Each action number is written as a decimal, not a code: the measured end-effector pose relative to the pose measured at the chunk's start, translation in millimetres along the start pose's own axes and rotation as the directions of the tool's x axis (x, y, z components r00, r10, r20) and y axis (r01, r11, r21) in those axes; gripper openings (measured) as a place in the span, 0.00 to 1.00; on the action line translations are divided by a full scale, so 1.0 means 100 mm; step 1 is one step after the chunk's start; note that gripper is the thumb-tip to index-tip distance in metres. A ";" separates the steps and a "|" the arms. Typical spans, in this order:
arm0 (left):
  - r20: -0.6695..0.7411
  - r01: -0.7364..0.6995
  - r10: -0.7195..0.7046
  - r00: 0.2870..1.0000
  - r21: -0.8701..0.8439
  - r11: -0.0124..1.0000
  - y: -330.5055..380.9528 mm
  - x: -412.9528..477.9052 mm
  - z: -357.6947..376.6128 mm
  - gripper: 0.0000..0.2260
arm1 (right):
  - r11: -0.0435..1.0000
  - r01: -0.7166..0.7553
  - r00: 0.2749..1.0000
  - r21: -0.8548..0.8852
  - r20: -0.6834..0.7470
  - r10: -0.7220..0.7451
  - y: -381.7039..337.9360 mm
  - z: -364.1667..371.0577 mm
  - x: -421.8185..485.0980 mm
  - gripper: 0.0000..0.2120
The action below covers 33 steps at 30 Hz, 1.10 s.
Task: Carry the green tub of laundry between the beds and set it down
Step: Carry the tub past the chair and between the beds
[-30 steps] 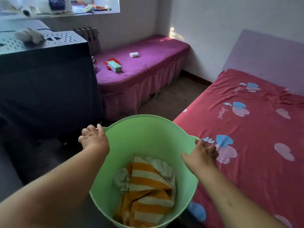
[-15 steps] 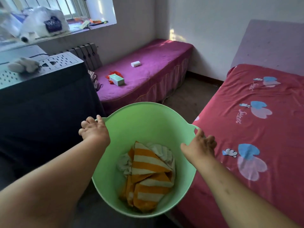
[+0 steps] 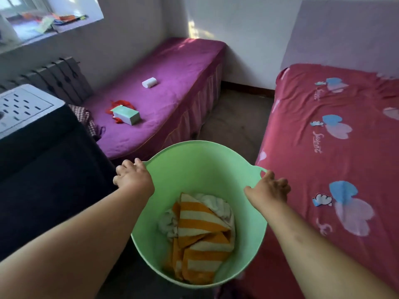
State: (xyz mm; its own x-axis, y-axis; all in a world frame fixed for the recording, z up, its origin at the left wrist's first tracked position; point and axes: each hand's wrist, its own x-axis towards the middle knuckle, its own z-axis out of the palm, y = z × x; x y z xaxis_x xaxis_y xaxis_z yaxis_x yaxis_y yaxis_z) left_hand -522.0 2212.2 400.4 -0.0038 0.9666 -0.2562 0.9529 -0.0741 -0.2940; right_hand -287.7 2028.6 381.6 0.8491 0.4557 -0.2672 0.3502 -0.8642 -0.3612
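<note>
Left hand [image 3: 133, 178] and right hand [image 3: 268, 189] gripped green tub [image 3: 203, 169] handles at 9 and 3; floor gap [image 3: 233, 121] between beds lay at 12.

Purple bed [image 3: 172, 67] at left, running back to the wall: on it a small white roll [image 3: 149, 82] toward the far end, and nearer a mint green box [image 3: 126, 115] lying on top of a red cloth [image 3: 117, 104]; checkered fabric [image 3: 85, 117] at its near left edge. Red bed [image 3: 345, 152] at right, sheet printed with blue and pink hearts. Bare brown floor [image 3: 235, 119] between the two beds. Windowsill [image 3: 43, 29] upper left holds blurred colourful clutter.
</note>
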 end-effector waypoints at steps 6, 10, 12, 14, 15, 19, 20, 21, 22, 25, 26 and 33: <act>-0.042 -0.130 0.130 0.991 0.006 0.991 0.33 0.97 -0.42 0.49 | 0.993 -0.109 0.992 0.043 -0.055 0.111 -0.52 0.11 0.55 0.36; -0.066 -0.186 0.186 0.980 0.009 0.983 0.77 1.57 -0.66 0.48 | 0.987 -0.147 0.986 0.058 -0.076 0.151 -0.78 0.13 1.09 0.35; -0.087 -0.201 0.200 0.976 -0.009 0.980 0.98 1.87 -0.75 0.48 | 0.987 -0.149 0.984 0.055 -0.093 0.153 -0.90 0.14 1.40 0.35; -0.085 -0.208 0.207 0.975 -0.007 0.978 1.20 2.15 -0.86 0.48 | 0.988 -0.148 0.983 0.047 -0.099 0.152 -1.04 0.14 1.72 0.35; -0.078 -0.213 0.211 0.974 -0.009 0.977 1.32 2.32 -0.93 0.48 | 0.987 -0.151 0.983 0.049 -0.098 0.155 -1.14 0.14 1.90 0.35; -0.100 -0.231 0.229 0.968 -0.005 0.973 1.71 2.87 -1.22 0.47 | 0.989 -0.145 0.982 0.031 -0.118 0.148 -1.46 0.04 2.53 0.35; -0.107 -0.243 0.241 0.965 -0.011 0.970 1.83 3.03 -1.30 0.47 | 0.989 -0.143 0.981 0.027 -0.126 0.146 -1.55 0.01 2.72 0.35; -0.116 -0.249 0.245 0.963 -0.019 0.968 1.94 3.17 -1.37 0.47 | 0.989 -0.147 0.980 0.029 -0.131 0.150 -1.63 -0.02 2.88 0.35; -0.120 -0.260 0.256 0.959 -0.015 0.966 2.09 3.36 -1.48 0.48 | 0.987 -0.159 0.978 0.030 -0.135 0.161 -1.74 -0.05 3.11 0.35; -0.123 -0.287 0.284 0.951 -0.005 0.958 2.46 3.80 -1.72 0.48 | 0.984 -0.177 0.973 0.025 -0.148 0.179 -1.98 -0.13 3.61 0.35; -0.126 -0.294 0.290 0.949 -0.012 0.956 2.60 3.98 -1.78 0.48 | 0.983 -0.182 0.971 0.011 -0.156 0.182 -2.05 -0.15 3.78 0.35; -0.086 -0.397 0.395 0.914 0.005 0.918 3.70 5.19 -2.35 0.51 | 0.959 -0.278 0.946 -0.052 -0.187 0.264 -2.59 -0.27 5.05 0.34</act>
State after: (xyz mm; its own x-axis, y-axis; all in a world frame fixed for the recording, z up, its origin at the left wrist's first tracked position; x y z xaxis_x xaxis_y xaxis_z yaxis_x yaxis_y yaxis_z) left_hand -100.5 2744.2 375.6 0.3994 0.8757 -0.2714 0.8749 -0.4525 -0.1728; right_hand 61.4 2476.7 363.9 0.9698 0.1635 -0.1811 0.1209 -0.9667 -0.2255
